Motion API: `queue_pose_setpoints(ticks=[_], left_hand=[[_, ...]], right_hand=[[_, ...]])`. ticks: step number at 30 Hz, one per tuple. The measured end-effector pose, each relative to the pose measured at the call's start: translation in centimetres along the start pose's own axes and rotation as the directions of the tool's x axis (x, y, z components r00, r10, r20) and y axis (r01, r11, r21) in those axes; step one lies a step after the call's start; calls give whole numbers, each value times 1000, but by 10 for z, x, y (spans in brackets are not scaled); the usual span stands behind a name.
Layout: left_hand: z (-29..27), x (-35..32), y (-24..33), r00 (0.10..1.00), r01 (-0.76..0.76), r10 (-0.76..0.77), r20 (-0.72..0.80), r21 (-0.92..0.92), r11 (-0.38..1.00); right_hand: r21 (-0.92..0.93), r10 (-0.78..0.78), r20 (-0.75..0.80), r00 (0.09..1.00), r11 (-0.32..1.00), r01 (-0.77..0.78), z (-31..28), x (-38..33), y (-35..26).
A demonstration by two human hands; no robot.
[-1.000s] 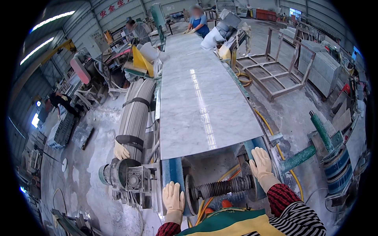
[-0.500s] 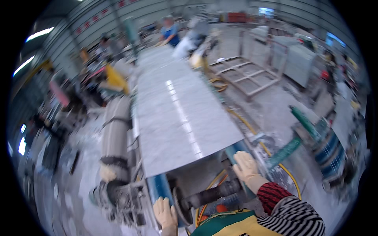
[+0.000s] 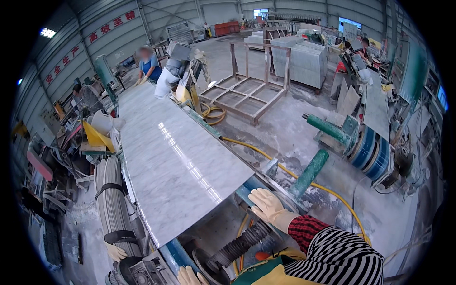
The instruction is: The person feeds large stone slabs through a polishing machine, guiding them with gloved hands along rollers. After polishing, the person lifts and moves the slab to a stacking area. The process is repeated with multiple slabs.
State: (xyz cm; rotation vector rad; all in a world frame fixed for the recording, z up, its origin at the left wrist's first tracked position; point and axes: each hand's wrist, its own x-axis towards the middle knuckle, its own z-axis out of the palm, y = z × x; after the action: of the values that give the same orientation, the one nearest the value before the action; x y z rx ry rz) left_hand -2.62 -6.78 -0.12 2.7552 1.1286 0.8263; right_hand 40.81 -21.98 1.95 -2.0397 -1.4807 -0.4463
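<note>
Rests right grip, gloved and spread, on right belt, grasping nothing. Lays left grip, also released, near left belt, partly cut off by lower edge; cannot tell whether touching. Has white slab flat across both belts just ahead, apart from both grips. Could get fingers pinched under its front edge by a sudden slide this way, or either grip dragged onto ribbed shaft by a belt starting up. Might trip on yellow hose to the right through careless sidestepping. Faces co-worker in blue at slab's far end.
</note>
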Motion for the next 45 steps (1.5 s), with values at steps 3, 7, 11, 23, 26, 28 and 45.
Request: queue_pose_setpoints(ticks=[3,7,11,23,26,28,45], left_hand=[[-2,1,1,1000,-4,4,-8,-13,1000],[2,-2,-2,1000,-8,8,-25,-18,1000],[2,1,1,999,-18,17,-46,-17,1000],[-7,17,18,994,-105,105,-23,2,994],[-2,17,19,994,-100,101,-32,22,995],[0,15,17,995,-96,97,-36,38,995],[10,-6,2,996,-33,42,-82,107,994]], right_hand=[[-3,3,8,1000,1000,-3,0,2,-1],[-18,9,9,1000,1000,-9,-1,3,-5],[0,20,30,999,1000,-20,-4,7,-4],[-66,28,-65,997,997,-32,17,-12,9],[-36,48,-55,997,998,-50,17,-16,7],[-19,44,-68,997,999,-46,14,-13,6],[45,67,-80,995,997,-64,8,-12,5]])
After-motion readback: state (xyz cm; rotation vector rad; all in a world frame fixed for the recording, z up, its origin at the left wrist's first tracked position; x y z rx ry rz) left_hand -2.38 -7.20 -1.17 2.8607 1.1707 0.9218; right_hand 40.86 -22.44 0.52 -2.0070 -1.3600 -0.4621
